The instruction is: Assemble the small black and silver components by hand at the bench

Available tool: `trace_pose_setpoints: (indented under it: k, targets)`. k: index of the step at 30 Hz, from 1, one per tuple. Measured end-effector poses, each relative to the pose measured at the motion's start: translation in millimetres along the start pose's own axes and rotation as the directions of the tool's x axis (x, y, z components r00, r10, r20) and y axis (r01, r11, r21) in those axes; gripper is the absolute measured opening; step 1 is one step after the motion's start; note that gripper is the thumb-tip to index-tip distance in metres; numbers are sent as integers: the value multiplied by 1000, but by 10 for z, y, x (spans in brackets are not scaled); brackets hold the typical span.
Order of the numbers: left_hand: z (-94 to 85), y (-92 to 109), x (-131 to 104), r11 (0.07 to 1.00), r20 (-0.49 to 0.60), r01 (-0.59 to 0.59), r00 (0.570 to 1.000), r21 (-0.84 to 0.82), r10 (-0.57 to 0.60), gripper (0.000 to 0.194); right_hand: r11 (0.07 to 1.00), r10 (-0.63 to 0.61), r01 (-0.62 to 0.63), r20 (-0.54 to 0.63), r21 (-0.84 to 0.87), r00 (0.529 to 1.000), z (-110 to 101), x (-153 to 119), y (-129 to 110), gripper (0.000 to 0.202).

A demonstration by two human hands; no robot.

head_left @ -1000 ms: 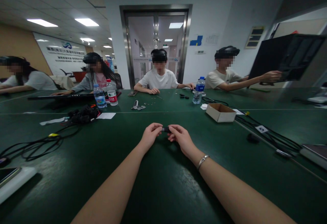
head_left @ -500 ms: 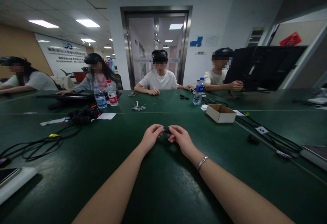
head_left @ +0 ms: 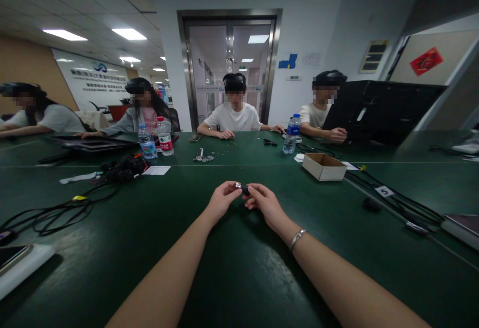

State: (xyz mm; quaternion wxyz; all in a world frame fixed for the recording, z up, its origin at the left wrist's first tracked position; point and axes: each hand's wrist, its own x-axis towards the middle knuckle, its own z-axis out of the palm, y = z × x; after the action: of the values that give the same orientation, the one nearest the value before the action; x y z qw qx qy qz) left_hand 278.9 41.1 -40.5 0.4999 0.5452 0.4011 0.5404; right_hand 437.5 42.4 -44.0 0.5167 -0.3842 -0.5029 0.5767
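Green felt covers the long table (head_left: 239, 268) that fills the lower half of the frame, with a glass double door (head_left: 229, 68) at upper centre behind it.

At centre frame, just above the felt, the left hand (head_left: 220, 202) and right hand (head_left: 266, 205) meet fingertip to fingertip around a small plug (head_left: 242, 187), black with a silver metal end. The left thumb and forefinger are pinched shut on the silver end; the right fingers are closed on the black end. A bracelet (head_left: 297, 238) sits on the right wrist.

Right of centre, well apart from the hands, stands an open cardboard box (head_left: 324, 166). Black cables (head_left: 396, 199) run along the right side past a white tag marked 5 (head_left: 383, 191). At left lie more cables (head_left: 48, 214) and a dark bundle (head_left: 121, 168) beside a sheet of paper (head_left: 156, 170). Two water bottles (head_left: 146, 141) stand at upper left of the table and a third bottle (head_left: 292, 133) right of centre. Small metal parts (head_left: 202, 156) lie near the far edge.

Four people sit on the far side; the one at right rests a hand (head_left: 337, 135) by a black panel (head_left: 381, 112).
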Motion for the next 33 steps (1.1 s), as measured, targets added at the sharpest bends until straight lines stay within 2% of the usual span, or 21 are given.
trace_pose_setpoints:
  k: [12,20,22,24,28,33]
  targets:
    - [10,-27,31,997,-36,30,999,-71,-32,40,994,-28,38,97,-98,995,-2,0,30,43]
    - [40,-39,32,994,53,2,999,-107,4,36,977,-78,100,122,-190,990,45,-5,86,43]
    - [30,-75,60,995,8,-2,1000,-99,3,37,971,-92,115,119,-212,989,49,6,111,42]
    - [7,-115,95,992,-83,7,996,-125,-17,37,964,-100,123,111,-234,989,48,14,129,40]
    - [-37,-148,127,988,-255,50,963,-145,-87,29,954,-92,120,111,-276,989,46,14,137,36]
    - [4,-87,68,996,-203,81,975,-39,-87,23,952,-94,123,116,-281,989,52,17,135,29]
